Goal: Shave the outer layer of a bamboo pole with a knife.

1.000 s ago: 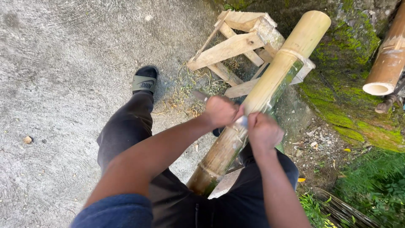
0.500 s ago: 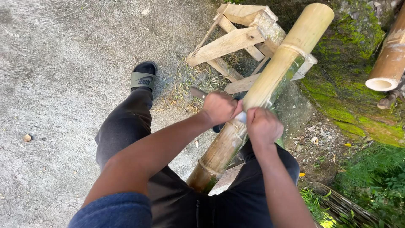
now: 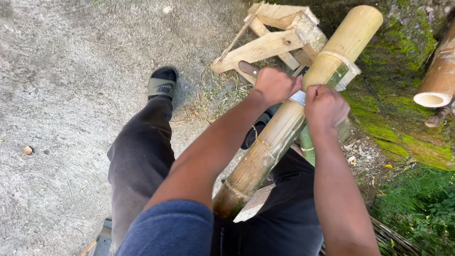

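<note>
A thick yellow-green bamboo pole (image 3: 289, 118) slants from between my legs up to the top right, resting on a rough wooden stand (image 3: 270, 40). A metal blade (image 3: 298, 97) lies across the pole. My left hand (image 3: 273, 85) is closed on the blade's wooden handle (image 3: 248, 68) at the pole's left side. My right hand (image 3: 324, 106) is closed on the blade's other end at the pole's right side. Both fists sit about midway up the pole, just below a green patch of skin near a node.
Grey concrete ground (image 3: 71, 95) spreads to the left, with my sandalled foot (image 3: 161, 83) on it. A mossy bank (image 3: 403, 71) rises at the right, grass below it. Another cut bamboo pole (image 3: 438, 80) pokes in from the right edge.
Both hands have slid with the blade a little way up the pole towards the green patch. The view has shifted slightly.
</note>
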